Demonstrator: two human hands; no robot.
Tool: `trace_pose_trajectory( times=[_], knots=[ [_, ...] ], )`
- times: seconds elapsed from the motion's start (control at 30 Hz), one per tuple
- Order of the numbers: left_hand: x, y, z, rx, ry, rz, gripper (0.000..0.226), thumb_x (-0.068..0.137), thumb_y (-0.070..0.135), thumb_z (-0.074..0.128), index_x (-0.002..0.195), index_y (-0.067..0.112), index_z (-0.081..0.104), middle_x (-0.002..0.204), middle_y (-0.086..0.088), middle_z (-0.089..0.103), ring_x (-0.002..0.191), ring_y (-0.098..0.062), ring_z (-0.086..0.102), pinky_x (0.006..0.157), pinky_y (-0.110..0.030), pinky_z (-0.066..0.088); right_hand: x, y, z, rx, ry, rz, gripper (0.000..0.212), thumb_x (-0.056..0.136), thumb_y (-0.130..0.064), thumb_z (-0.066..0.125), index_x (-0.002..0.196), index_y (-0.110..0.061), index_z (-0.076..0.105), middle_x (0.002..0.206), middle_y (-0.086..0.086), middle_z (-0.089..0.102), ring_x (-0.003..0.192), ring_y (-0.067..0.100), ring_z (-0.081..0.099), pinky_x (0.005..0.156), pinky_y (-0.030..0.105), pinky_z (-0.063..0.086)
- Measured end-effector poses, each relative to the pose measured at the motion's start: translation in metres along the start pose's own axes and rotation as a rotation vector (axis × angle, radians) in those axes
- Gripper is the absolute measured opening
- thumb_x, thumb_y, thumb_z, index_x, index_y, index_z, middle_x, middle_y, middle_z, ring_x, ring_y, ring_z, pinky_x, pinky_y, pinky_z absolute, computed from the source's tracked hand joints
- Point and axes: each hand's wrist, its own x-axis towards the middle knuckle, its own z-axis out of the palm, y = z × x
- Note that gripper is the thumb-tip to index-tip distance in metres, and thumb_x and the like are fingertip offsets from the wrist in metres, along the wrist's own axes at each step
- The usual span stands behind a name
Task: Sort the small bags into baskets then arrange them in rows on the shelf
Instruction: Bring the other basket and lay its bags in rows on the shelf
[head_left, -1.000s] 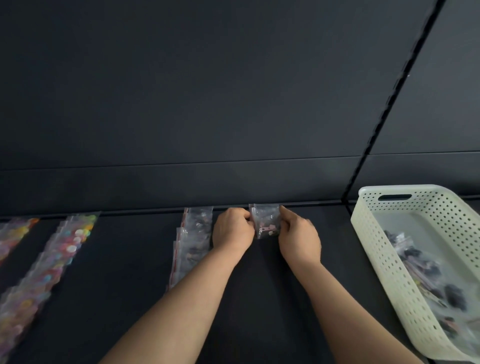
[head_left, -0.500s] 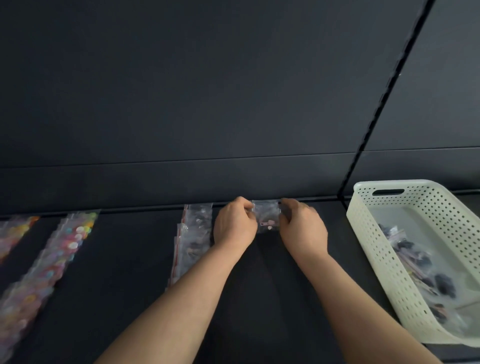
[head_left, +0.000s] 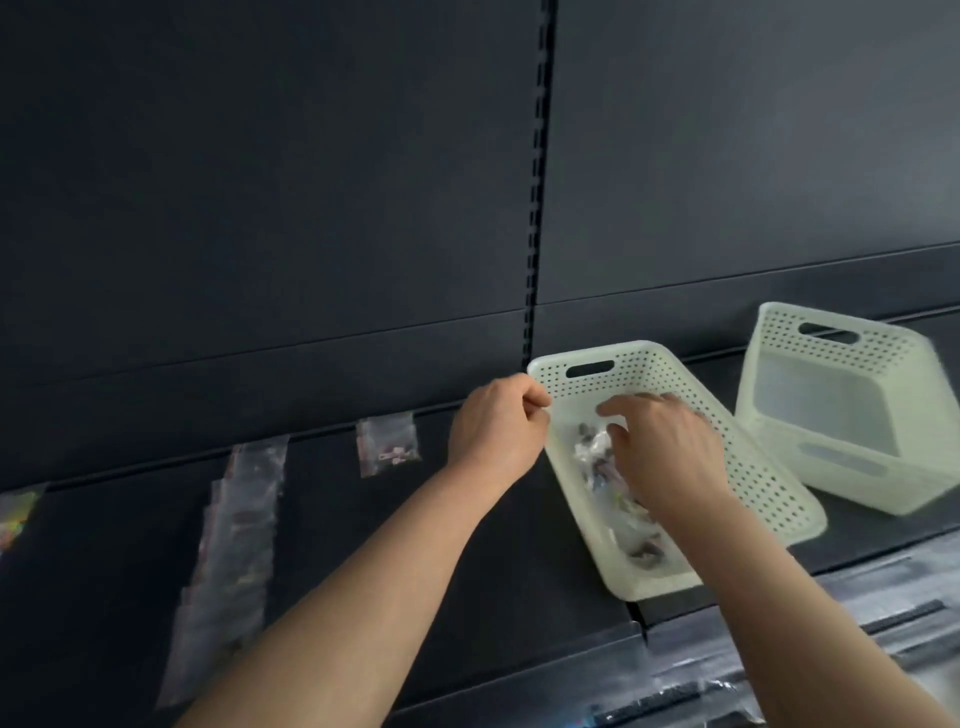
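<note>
Now right hand (head_left: 657, 457) open, fingers spread over bags in basket (head_left: 769, 499); left hand (head_left: 496, 428) curled shut, empty.

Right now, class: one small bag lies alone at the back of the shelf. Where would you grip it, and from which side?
Pinch the single bag by its near bottom corners, coming from the front. It lies flat, its top edge against the dark back panel, so only the near edge is free. The left hand is nearest; the right hand is in the basket.
</note>
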Motion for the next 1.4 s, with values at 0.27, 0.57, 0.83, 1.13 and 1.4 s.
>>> trace_pose_trajectory(
  times=[0.27, 0.57, 0.83, 1.13, 1.4],
  knots=[
    [0.025, 0.056, 0.053, 0.429, -0.172, 0.147, 0.023, 0.090, 0.012, 0.063, 0.104, 0.028, 0.072, 0.111, 0.004, 0.069, 0.103, -0.019, 0.064, 0.086, -0.033, 0.054, -0.013, 0.079, -0.009, 0.020, -0.050, 0.043, 0.032, 0.095, -0.019, 0.049, 0.122, -0.032, 0.060, 0.118, -0.006, 0.065, 0.106, 0.017, 0.057, 0.085, 0.030, 0.046],
    [0.045, 0.064, 0.092, 0.736, -0.427, 0.044, 0.035, 0.086, 0.024, 0.070, 0.121, 0.025, 0.065, 0.120, 0.000, 0.063, 0.111, -0.025, 0.058, 0.082, -0.033, 0.049, -0.016, 0.094, 0.010, 0.087, -0.007, -0.013, 0.040, 0.089, -0.013, 0.050, 0.122, -0.033, 0.059, 0.117, -0.012, 0.064, 0.109, 0.014, 0.055, 0.089, 0.029, 0.035],
    [0.049, 0.069, 0.104, 0.742, -0.370, -0.013, 0.023, 0.086, 0.011, 0.061, 0.107, 0.014, 0.069, 0.113, -0.008, 0.066, 0.105, -0.027, 0.059, 0.074, -0.032, 0.046, -0.017, 0.095, 0.010, 0.123, -0.008, -0.016, 0.043, 0.088, -0.009, 0.050, 0.123, -0.032, 0.059, 0.113, -0.010, 0.066, 0.107, 0.015, 0.056, 0.089, 0.028, 0.034],
    [0.037, 0.075, 0.071, 0.183, -0.186, -0.042, 0.012, 0.089, 0.019, 0.066, 0.080, 0.025, 0.060, 0.090, 0.009, 0.064, 0.090, -0.014, 0.059, 0.076, -0.029, 0.048, -0.013, 0.089, 0.000, 0.246, -0.005, 0.067, 0.046, 0.092, -0.009, 0.043, 0.135, -0.024, 0.047, 0.116, -0.003, 0.066, 0.105, 0.021, 0.057, 0.085, 0.033, 0.043],
    [0.003, 0.058, 0.002, -0.531, -0.158, -0.221, 0.006, 0.098, 0.008, 0.053, 0.094, 0.013, 0.055, 0.090, 0.002, 0.074, 0.077, -0.008, 0.061, 0.070, -0.024, 0.047, 0.003, 0.032, -0.023, 1.246, -0.311, 0.300, 0.064, 0.087, -0.001, 0.058, 0.144, -0.013, 0.032, 0.124, 0.001, 0.059, 0.105, 0.018, 0.060, 0.092, 0.035, 0.049]
  ],
)
